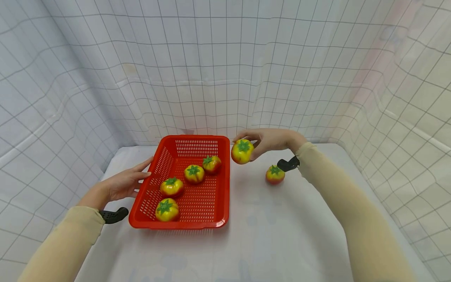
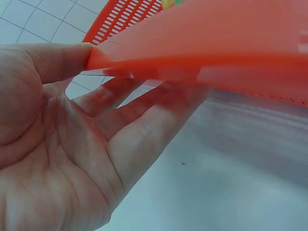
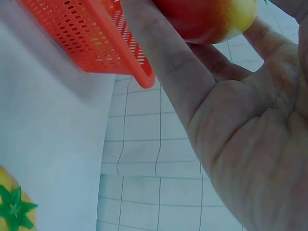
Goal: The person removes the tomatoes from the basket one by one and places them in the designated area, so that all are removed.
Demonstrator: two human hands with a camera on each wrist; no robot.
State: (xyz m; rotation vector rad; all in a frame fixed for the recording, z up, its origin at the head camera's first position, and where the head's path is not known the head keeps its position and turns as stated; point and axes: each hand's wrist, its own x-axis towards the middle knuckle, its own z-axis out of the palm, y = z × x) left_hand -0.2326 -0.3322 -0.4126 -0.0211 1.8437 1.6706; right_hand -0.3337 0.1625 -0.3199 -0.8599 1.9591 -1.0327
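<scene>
My right hand holds a red-and-yellow toy tomato with a green star-shaped top, in the air just beyond the basket's right rim. In the right wrist view the fingers lie around the tomato. At the left side, my left hand pinches the rim of a red plastic basket. The left wrist view has the thumb on top of the rim and the other fingers beneath it. Several similar tomatoes lie inside the basket, along its left and far parts.
One more tomato sits on the white table, below the right wrist. Behind and at both sides hangs a white grid-patterned curtain.
</scene>
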